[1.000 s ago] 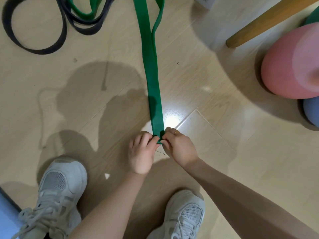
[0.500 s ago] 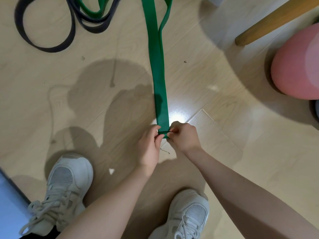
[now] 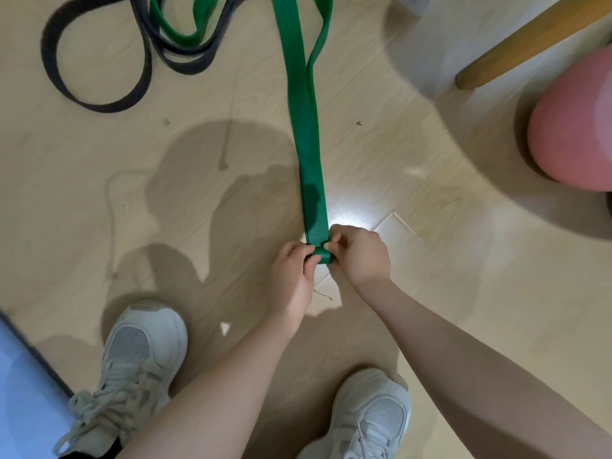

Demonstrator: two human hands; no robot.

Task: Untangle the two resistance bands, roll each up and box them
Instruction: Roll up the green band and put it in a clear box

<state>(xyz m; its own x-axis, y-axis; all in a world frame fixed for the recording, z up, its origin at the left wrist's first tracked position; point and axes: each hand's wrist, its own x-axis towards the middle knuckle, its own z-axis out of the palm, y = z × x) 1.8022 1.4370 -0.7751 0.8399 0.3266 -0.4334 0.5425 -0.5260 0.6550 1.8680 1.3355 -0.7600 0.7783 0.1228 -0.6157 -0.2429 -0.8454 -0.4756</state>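
A green resistance band lies flat on the wooden floor, running from the top edge down to my hands. Its near end is turned over into a small roll. My left hand pinches the roll's left side and my right hand pinches its right side, fingers curled round it. A black resistance band lies in loops at the top left, with another stretch of the green band threaded through its loops there. Only a pale corner of a box shows at the top edge.
A wooden furniture leg slants in at the top right. A pink round cushion sits at the right edge. My two white sneakers stand on the floor below my hands. A blue surface fills the bottom left corner.
The band's near end has been turned over once more, so a small roll now shows between my fingers. Both hands have stayed on that end.
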